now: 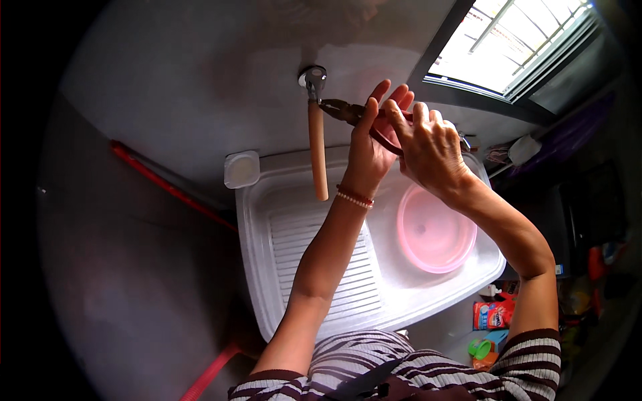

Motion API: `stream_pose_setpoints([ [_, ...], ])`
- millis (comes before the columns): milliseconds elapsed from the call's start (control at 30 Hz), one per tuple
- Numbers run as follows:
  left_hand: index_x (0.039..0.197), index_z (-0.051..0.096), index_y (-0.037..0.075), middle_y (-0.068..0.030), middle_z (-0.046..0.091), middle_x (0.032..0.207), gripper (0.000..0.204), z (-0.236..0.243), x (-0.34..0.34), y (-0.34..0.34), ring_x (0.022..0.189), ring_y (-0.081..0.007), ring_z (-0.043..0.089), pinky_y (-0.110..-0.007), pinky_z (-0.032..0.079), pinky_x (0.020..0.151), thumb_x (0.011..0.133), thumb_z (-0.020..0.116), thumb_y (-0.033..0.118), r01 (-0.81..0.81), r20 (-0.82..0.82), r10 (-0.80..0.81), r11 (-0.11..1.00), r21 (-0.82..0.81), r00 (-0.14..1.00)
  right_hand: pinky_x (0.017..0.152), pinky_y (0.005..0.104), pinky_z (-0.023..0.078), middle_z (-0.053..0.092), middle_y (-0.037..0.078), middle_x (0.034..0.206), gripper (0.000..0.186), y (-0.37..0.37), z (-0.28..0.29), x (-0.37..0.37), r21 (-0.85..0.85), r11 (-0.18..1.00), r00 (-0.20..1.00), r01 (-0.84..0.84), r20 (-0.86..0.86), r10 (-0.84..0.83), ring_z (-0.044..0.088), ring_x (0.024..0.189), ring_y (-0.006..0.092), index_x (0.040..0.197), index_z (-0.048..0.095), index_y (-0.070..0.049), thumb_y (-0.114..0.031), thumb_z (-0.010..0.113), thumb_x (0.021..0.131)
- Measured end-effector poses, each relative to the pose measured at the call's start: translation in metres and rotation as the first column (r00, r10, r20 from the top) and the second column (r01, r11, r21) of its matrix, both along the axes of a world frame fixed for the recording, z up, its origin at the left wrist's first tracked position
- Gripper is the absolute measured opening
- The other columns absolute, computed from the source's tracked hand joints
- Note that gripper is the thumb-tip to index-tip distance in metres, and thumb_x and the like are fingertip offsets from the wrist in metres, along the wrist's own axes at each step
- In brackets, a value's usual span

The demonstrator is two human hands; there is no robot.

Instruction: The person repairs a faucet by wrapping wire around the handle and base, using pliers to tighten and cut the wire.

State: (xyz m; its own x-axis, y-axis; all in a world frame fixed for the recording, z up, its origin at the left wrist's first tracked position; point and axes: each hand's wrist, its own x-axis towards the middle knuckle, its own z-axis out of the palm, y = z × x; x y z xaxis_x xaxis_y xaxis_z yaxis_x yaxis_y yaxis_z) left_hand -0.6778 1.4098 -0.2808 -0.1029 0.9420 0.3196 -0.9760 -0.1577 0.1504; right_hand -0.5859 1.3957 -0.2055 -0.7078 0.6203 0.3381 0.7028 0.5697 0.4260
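A pair of pliers [346,111] with dark jaws and reddish handles reaches leftward to a wall tap [314,79]. Its jaw tips are at the top end of a tan hose [317,150], just below the tap's outlet; what exactly they bite on is too small to tell. My right hand [431,144] is closed around the handles. Against the pliers rests my left hand [376,137], its thumb beside the tool and its fingers stretched upward, apart. The hose hangs down from the tap over the sink.
Below stands a white laundry sink [251,267] with a ribbed washboard and a pink basin [436,230]. A small whitish container [241,170] sits at its back left corner. A barred window [511,43] is upper right; packets [493,314] lie lower right. A red pole [170,187] leans left.
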Motion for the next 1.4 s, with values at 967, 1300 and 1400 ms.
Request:
stream_pose_setpoints([
  [967,0.076,0.054,0.006,-0.0107,0.060,0.078,0.023,0.055,-0.004,0.024,0.069,-0.0212,0.057,-0.033,0.047,0.070,0.091,0.045,0.021,0.003,-0.058,-0.045,0.810,-0.586,0.997,0.081,0.0361,0.049,0.065,0.015,0.095,0.042,0.066,0.058,-0.007,-0.767,0.629,0.992,-0.130,-0.101,0.082,0.063,0.088,0.0282,0.105,0.055,-0.001,0.003,0.059,0.064],
  [1300,0.074,0.044,0.010,-0.0121,0.055,0.081,0.029,0.026,-0.001,0.054,0.078,-0.0252,0.057,-0.042,0.044,0.081,0.087,0.058,0.031,-0.102,-0.141,0.000,0.689,-0.718,0.990,0.059,0.0300,0.043,0.061,0.010,0.079,0.070,0.090,0.052,0.006,-0.941,0.335,0.993,-0.040,-0.075,-0.092,0.054,0.071,0.0206,0.118,0.057,-0.009,-0.007,0.053,0.049],
  [1400,0.076,0.046,0.011,-0.0085,0.057,0.075,0.033,0.031,0.008,0.036,0.077,-0.0233,0.057,-0.042,0.040,0.088,0.082,0.066,0.037,-0.228,-0.103,0.206,0.797,-0.559,0.973,0.055,0.0312,0.041,0.059,0.011,0.074,0.066,0.100,0.054,0.010,-0.951,0.306,0.989,-0.044,-0.085,-0.121,0.053,0.070,0.0224,0.112,0.060,-0.006,-0.010,0.053,0.047],
])
